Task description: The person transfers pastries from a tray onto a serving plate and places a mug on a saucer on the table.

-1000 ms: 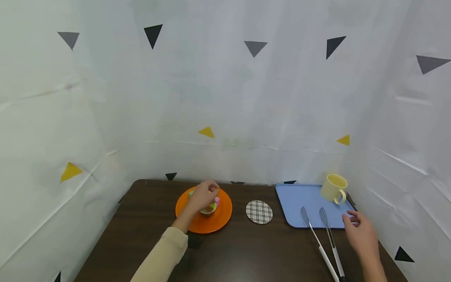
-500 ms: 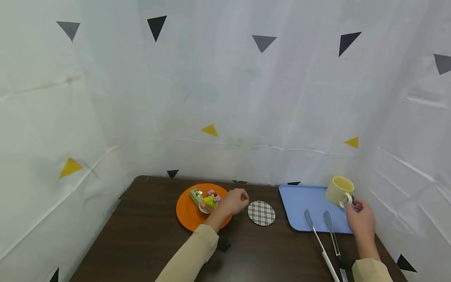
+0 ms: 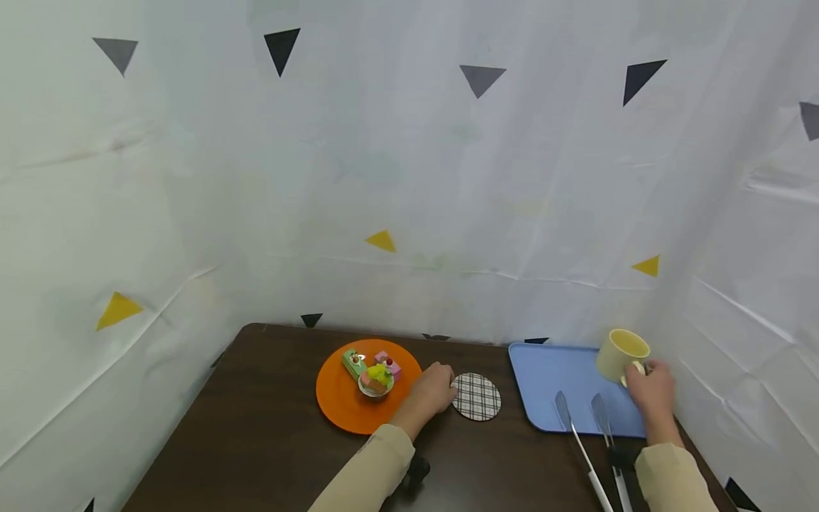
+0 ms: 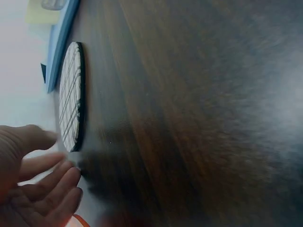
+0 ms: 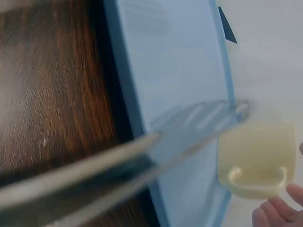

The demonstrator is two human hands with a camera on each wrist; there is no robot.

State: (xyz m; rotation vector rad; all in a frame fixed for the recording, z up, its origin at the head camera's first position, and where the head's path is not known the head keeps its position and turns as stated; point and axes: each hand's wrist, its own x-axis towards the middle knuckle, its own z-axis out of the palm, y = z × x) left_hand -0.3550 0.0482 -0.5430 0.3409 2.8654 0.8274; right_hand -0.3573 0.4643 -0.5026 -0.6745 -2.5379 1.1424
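My left hand (image 3: pixel 434 387) reaches over the table at the left edge of a round black-and-white checked coaster (image 3: pixel 477 397). In the left wrist view its thumb and fingers (image 4: pixel 57 189) stand apart, the tips close to the rim of the coaster (image 4: pixel 71 97); contact cannot be made out. On the right, my right hand (image 3: pixel 651 395) is at the handle of a pale yellow mug (image 3: pixel 619 353). The right wrist view shows fingertips (image 5: pixel 272 213) just beside the handle of the upright mug (image 5: pixel 255 151), not wrapped round it.
The mug stands on a blue tray (image 3: pixel 550 377), near its back right corner. Long tongs (image 3: pixel 584 448) lie across the tray's front edge, close to my right wrist. An orange plate (image 3: pixel 335 391) holds several small toy cakes (image 3: pixel 376 380) on the left. White curtains surround the dark table (image 3: pixel 256 441).
My left hand has gone from above the cakes on the plate rightward to the coaster. The right hand has moved up and forward to the mug's handle. The view has shifted slightly.
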